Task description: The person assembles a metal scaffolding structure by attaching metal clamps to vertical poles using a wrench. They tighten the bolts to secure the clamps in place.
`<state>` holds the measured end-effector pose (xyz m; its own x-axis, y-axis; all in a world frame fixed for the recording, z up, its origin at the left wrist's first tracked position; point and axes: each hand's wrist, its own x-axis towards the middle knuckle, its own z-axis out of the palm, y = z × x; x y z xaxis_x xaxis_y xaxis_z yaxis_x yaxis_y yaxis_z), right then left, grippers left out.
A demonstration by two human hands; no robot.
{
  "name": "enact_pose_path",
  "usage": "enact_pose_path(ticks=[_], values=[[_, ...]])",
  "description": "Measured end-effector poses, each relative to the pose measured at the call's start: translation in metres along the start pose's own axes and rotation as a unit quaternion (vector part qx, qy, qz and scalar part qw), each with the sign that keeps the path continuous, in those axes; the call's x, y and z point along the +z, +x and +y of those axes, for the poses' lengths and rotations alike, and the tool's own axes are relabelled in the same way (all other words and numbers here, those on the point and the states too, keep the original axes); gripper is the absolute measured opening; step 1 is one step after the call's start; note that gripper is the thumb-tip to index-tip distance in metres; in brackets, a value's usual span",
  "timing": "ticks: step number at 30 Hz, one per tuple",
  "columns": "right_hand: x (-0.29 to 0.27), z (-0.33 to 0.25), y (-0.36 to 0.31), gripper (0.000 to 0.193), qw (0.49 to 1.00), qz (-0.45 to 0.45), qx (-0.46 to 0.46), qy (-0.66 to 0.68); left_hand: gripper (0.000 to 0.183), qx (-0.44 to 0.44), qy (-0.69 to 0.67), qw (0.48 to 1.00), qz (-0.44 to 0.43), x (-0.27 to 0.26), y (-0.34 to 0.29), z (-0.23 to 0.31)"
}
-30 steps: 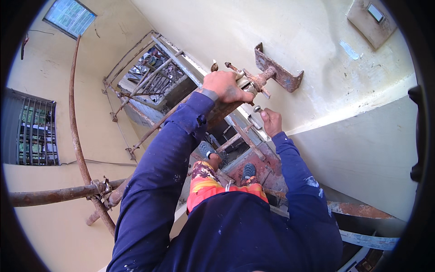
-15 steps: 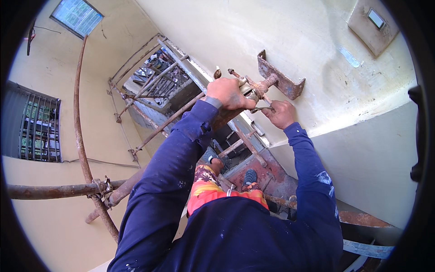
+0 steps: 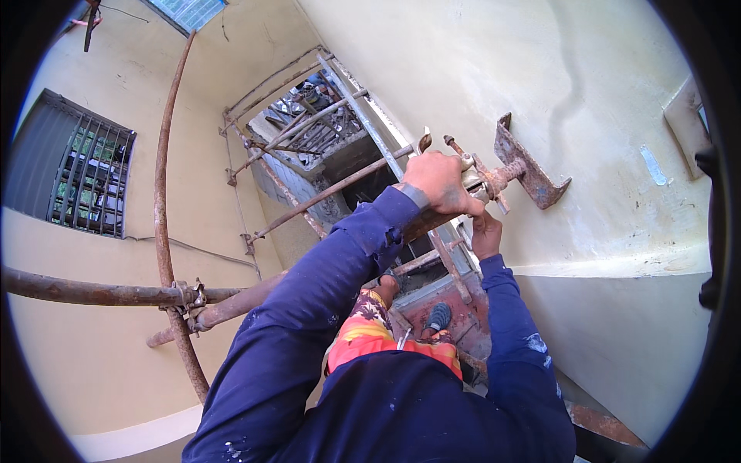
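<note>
My left hand (image 3: 441, 182) is closed over a scaffold clamp (image 3: 472, 179) at the end of a rusty pipe, its thumb pointing down to the right. Just below, my right hand (image 3: 486, 236) has its fingers pinched together against the underside of the clamp; what they hold is mostly hidden. From the clamp a rusty threaded jack (image 3: 505, 171) runs right to a bent, rusted end plate (image 3: 532, 166) by the cream wall. A rusty bolt (image 3: 453, 144) sticks up beside the clamp.
Rusty scaffold pipes cross at a coupler (image 3: 187, 297) on the left. More scaffold poles (image 3: 332, 193) stand beyond, over a drop with debris. A reddish platform (image 3: 469, 328) lies under my feet. A barred window (image 3: 89, 174) is in the left wall.
The view has swung, so the clamp and both hands sit farther right. My right hand has shifted below the clamp; the spanner-like metal tool visible at its fingers before is now hidden.
</note>
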<state>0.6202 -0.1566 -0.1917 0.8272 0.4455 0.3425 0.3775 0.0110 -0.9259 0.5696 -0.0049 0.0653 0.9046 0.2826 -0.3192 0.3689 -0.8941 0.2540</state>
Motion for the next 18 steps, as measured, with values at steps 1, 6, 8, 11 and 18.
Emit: enact_pose_path(ticks=[1, 6, 8, 11, 18], values=[[0.015, 0.008, -0.014, 0.071, 0.998, 0.032, 0.037, 0.039, 0.076, -0.003, -0.003, 1.0, 0.002, 0.001, -0.001, 0.0], [0.075, -0.132, -0.053, 0.062, 0.711, 0.074, 0.428, 0.553, 0.074, -0.004, -0.023, 1.0, 0.001, 0.004, -0.002, 0.0], [0.069, -0.157, -0.051, 0.062, 0.688, 0.069, 0.447, 0.568, 0.073, -0.003, -0.025, 1.0, 0.01, 0.007, -0.004, -0.002], [0.066, -0.162, -0.046, 0.061, 0.681, 0.053, 0.441, 0.582, 0.07, -0.002, -0.033, 0.999, 0.027, 0.002, -0.005, 0.0], [0.05, -0.072, -0.055, 0.053, 0.829, 0.323, 0.326, 0.321, 0.072, 0.007, -0.04, 0.999, 0.03, 0.009, 0.002, 0.003]])
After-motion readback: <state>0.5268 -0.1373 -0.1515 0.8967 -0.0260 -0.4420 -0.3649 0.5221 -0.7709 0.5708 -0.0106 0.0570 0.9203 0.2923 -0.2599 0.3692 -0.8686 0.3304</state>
